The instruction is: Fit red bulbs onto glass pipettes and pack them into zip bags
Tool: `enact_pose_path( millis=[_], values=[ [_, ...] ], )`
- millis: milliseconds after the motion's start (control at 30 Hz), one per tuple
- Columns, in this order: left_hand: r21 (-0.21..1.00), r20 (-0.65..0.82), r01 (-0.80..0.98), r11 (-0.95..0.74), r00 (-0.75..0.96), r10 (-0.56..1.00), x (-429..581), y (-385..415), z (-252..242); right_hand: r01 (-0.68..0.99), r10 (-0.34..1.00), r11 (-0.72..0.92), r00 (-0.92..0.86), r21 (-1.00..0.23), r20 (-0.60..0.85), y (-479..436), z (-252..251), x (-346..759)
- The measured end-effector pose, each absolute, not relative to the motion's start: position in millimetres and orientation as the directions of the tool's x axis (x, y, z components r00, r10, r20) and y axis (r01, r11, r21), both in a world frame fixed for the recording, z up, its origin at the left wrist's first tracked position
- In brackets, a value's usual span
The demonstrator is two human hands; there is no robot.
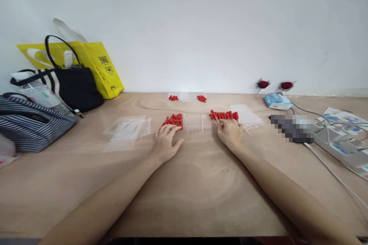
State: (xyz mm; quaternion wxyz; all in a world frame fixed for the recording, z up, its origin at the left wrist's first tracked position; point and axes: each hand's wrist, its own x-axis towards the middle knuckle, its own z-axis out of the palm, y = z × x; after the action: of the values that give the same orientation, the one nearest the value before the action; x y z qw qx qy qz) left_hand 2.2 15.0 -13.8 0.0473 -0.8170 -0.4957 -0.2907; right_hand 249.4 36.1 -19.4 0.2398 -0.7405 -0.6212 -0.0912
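My left hand point(166, 143) lies with fingers extended and thumb apart, its fingertips on a loose heap of small red rubber bulbs point(176, 118). To the right of that heap stretches a tidy row of thin clear tubes point(197, 124). Curled fingers of my right hand point(230, 133) close on a slender clear tube point(216, 119) at the row's right end. Just beyond that hand, red bulbs point(225, 115) sit side by side in a line. Clear tube ends point(246, 131) show past its right side. My right fingertips are partly hidden.
Clear zip bags point(129, 130) lie left, and another bag point(247, 115) lies right. A filled bag point(186, 96) with red bulbs rests by the wall. Bags point(80, 88) crowd the left; a tissue pack point(278, 101), power strip point(342, 141) and cables occupy the right.
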Motion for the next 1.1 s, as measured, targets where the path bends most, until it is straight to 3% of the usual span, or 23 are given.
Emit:
enact_pose_path(
  millis=[500,767,967,1100],
  values=[
    [0.214,0.496,0.86,-0.464,0.314,0.81,2,15,-12,0.952,0.907,-0.21,0.274,-0.221,0.319,49,-17,236],
    [0.206,0.532,0.907,-0.368,0.212,0.82,1,17,-14,0.966,0.906,-0.148,0.219,-0.214,0.363,50,-16,234],
    [0.262,0.555,0.931,-0.254,0.07,0.829,-5,26,-14,0.97,0.954,-0.204,0.227,-0.131,0.197,60,-3,228],
    [0.235,0.549,0.939,-0.251,0.085,0.831,-6,32,-12,0.974,0.962,-0.201,0.216,-0.102,0.167,66,1,224]
  ],
)
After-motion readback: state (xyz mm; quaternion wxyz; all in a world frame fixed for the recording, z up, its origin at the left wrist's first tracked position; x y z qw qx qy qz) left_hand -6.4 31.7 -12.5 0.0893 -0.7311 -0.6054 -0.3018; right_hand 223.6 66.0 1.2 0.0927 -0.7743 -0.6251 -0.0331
